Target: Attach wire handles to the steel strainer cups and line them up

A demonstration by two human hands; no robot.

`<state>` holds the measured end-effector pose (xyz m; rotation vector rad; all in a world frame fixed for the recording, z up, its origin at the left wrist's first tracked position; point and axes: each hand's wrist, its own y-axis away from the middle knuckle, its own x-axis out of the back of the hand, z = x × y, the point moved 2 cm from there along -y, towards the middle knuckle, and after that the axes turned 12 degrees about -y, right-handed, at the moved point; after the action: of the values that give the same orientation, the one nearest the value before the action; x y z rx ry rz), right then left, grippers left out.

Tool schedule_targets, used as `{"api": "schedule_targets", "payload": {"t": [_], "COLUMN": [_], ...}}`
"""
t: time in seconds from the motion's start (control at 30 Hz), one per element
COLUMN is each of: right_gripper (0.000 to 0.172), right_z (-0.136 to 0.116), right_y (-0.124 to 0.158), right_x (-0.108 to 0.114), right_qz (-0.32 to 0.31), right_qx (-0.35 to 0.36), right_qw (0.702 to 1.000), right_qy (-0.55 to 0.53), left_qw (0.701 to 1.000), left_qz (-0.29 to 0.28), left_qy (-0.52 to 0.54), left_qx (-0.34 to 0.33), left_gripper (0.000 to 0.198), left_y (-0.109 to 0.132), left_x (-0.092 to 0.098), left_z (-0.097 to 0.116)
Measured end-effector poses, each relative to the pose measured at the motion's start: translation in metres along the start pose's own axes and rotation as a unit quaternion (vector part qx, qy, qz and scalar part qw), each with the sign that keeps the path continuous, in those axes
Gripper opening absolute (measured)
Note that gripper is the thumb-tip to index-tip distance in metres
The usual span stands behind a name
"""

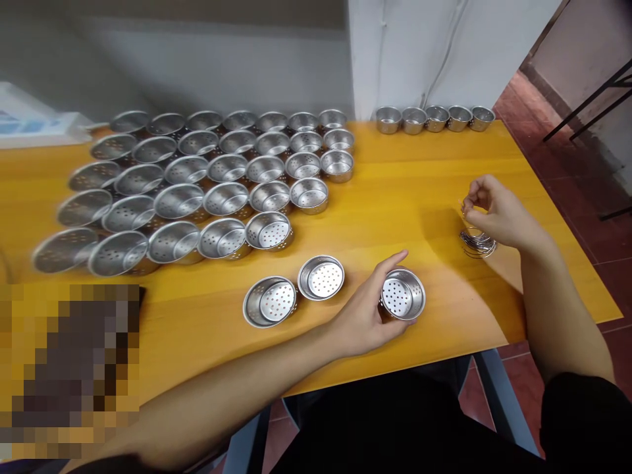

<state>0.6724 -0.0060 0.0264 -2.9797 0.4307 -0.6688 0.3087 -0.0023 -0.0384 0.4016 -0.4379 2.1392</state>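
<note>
left hand clasping upright cup; right hand curled near wires, grip unclear

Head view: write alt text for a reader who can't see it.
A person's left hand grips a perforated metal cup at a yellow table, while the right hand, fingers curled, is beside a small heap of thin curved wires. Many similar cups stand in rows at left; five more cups line the back edge.

bright tabletop — leftmost cups blurred, stretched — lower-left pixelated
</note>
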Motion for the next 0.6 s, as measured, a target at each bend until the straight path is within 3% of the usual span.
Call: {"api": "schedule_targets", "payload": {"t": [0.17,0.47,0.6], "right_gripper": [0.048,0.054,0.058], "right_z": [-0.004,0.007,-0.001], "right_y": [-0.001,0.002,0.011], "right_x": [0.004,-0.055,-0.066], "right_qz": [0.033,-0.038,-0.070], "right_qx": [-0.014,-0.064,-0.079], "right_qw": [0.982,0.962,0.961], "right_qy": [-0.188,-0.261,-0.257], "left_qw": [1.000,0.999,0.998], "left_qz": [0.004,0.026,0.041], "left_qy": [0.009,0.022,0.053], "left_qx": [-0.001,0.009,0.021], "left_gripper": [0.110,0.107,0.107], "left_y": [0.000,0.001,0.000], "left_x": [-0.001,0.001,0.002], "left_z": [-0.002,-0.001,0.001]}}
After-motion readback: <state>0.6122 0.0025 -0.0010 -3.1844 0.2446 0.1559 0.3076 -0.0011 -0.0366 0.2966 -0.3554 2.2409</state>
